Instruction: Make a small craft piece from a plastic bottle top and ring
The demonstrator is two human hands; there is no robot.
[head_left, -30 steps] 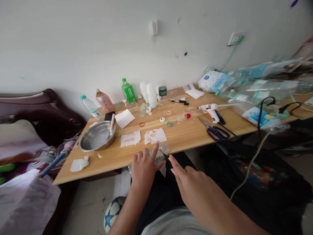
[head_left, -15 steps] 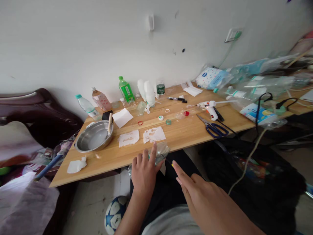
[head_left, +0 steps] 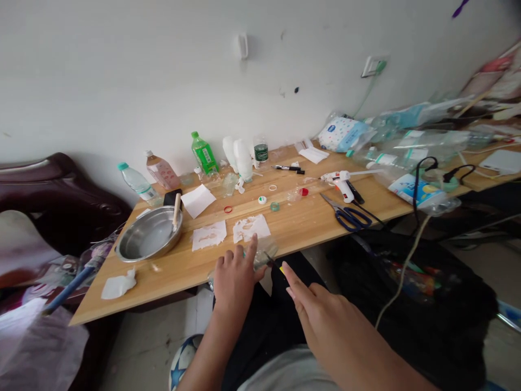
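Note:
At the table's front edge, my left hand [head_left: 235,279] is closed over a clear plastic bottle [head_left: 268,250], pressing it down on its side. The index finger lies stretched along the bottle, and the palm covers most of its middle. My right hand [head_left: 321,309] grips a utility knife [head_left: 272,262] with a dark blade and a bit of yellow showing; most of its handle is hidden in the fist. The blade reaches the right end of the bottle; how deep it sits I cannot tell. Two torn white paper sheets [head_left: 209,235] lie just behind my left hand.
A metal bowl [head_left: 140,239] with a wooden-handled tool stands left. Behind are a green bottle [head_left: 204,155], a pink bottle [head_left: 163,171] and white bottle shapes [head_left: 243,160]. Blue-handled scissors [head_left: 352,218], a glue gun [head_left: 344,187] and several clear bottles [head_left: 427,144] lie right.
The whole scene has shifted slightly left in view as the head turned. Both hands keep their hold, with the knife blade still at the bottle's right end.

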